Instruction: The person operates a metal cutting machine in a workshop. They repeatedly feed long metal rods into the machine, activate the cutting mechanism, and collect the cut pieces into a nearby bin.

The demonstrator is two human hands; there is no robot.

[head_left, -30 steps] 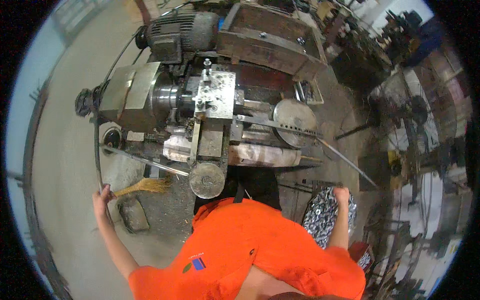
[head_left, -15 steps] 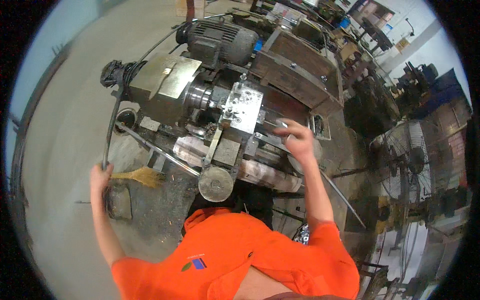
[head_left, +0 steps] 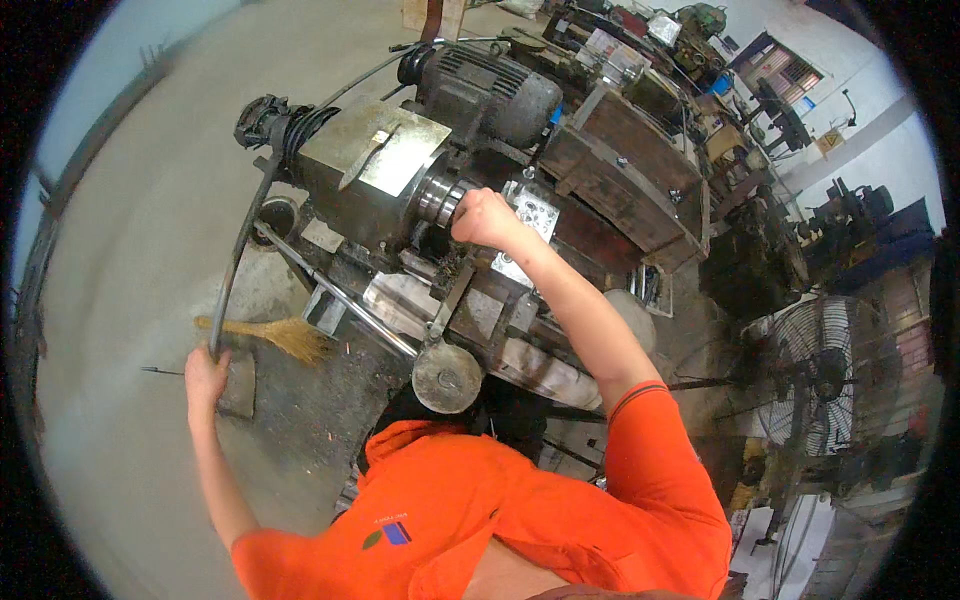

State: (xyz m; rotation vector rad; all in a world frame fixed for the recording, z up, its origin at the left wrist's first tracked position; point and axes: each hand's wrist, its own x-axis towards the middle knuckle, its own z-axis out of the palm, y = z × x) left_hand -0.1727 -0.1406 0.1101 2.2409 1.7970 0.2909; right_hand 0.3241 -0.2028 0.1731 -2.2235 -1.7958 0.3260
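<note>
Grey bar point(head_left: 237, 262) fills your left hand point(head_left: 206, 376); your right hand point(head_left: 482, 218), at the chuck point(head_left: 436, 199), hides its grip; work seems unfinished.

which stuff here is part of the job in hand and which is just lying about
Seemingly in use:
- long dark lever, gripped by the left hand
- ringed metal spindle, right hand at its end
- bright metal block, partly behind the right forearm

Apparently just around:
- straw broom, on the floor
- caged fan, off right
</note>
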